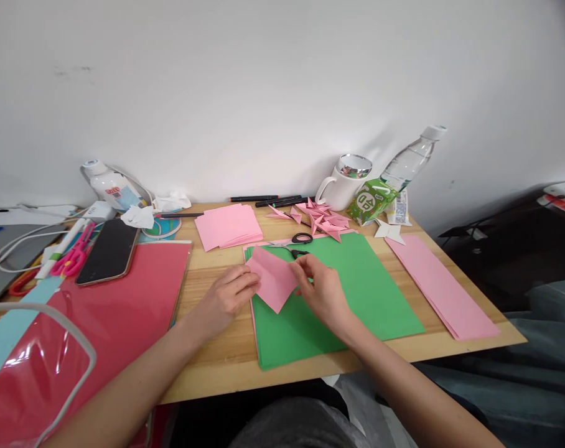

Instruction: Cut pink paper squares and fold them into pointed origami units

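Note:
A square sheet of pink paper [274, 280] is held up between my two hands, one corner pointing down toward me. My left hand [231, 294] pinches its left corner, and my right hand [320, 287] pinches the right corner. Under it lies a stack of green paper [357, 292] with pink sheets showing at its edges. Just beyond the held sheet, scissors with black handles [301, 238] rest on the stack's far edge, partly hidden by the sheet and my right hand.
Behind stand a white mug [345, 186], a green carton [367, 202] and a tilted water bottle [415, 158]. Folded pink paper pieces [326, 221] lie before the mug. Pink squares [229, 225] are stacked left, pink strips [443, 286] right. A phone [109, 249] lies on a red packet [137, 298].

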### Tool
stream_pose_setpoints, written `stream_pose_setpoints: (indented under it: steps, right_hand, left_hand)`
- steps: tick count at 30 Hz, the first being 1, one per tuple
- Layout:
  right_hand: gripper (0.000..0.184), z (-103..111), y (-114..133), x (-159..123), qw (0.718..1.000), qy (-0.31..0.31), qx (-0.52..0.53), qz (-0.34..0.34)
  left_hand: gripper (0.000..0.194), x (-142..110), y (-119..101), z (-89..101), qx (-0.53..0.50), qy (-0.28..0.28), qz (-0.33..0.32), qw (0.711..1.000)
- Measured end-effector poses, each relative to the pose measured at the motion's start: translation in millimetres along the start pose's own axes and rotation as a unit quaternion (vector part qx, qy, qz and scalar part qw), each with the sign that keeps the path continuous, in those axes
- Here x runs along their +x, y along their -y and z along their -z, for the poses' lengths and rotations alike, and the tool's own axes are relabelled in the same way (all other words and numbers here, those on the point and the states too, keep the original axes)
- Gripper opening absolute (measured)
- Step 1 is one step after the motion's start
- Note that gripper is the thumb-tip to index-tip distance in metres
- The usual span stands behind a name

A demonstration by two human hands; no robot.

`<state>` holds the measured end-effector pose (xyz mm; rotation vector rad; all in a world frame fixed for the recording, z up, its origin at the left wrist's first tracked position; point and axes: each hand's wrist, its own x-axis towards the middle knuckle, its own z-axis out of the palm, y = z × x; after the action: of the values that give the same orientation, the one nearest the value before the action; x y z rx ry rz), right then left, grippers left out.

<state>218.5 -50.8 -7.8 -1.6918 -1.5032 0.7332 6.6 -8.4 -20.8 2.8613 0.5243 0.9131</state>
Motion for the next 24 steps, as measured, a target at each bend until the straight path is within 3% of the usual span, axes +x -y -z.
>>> stream_pose_setpoints:
  steps: [8,14,17,20,21,24]
  right_hand:
    - [0.012,14.8,-25.2,9.2,0.992,0.0,-0.117,0.052]
    - [0.016,15.3,-34.5,6.4,0.946,0.009,-0.242,0.216]
    - [0.023,19.9,-28.7,10.7,0.926,0.137,-0.166,0.309]
    - [0.011,23.5,-19.7,15.8,0.902,0.288,-0.086,0.31]
    - [0.006,23.8,-16.9,17.2,0.897,0.316,-0.082,0.297]
    - [0.02,21.5,-11.1,20.7,0.892,0.347,-0.103,0.269]
  left_hand:
    - [0.023,-3.2,5.8,-9.9,-0.038,0.02,0.043,0.998]
    - [0.025,-1.3,4.6,-9.6,-0.018,0.054,0.033,0.998]
    - [0.022,-0.1,2.4,-8.4,0.003,0.058,0.026,0.998]
    - [0.022,1.0,-0.5,-7.5,0.006,0.053,0.031,0.998]
    - [0.022,1.5,-1.5,-7.2,0.003,0.054,0.034,0.998]
    - [0.02,3.6,-4.3,-5.7,-0.015,0.067,0.05,0.996]
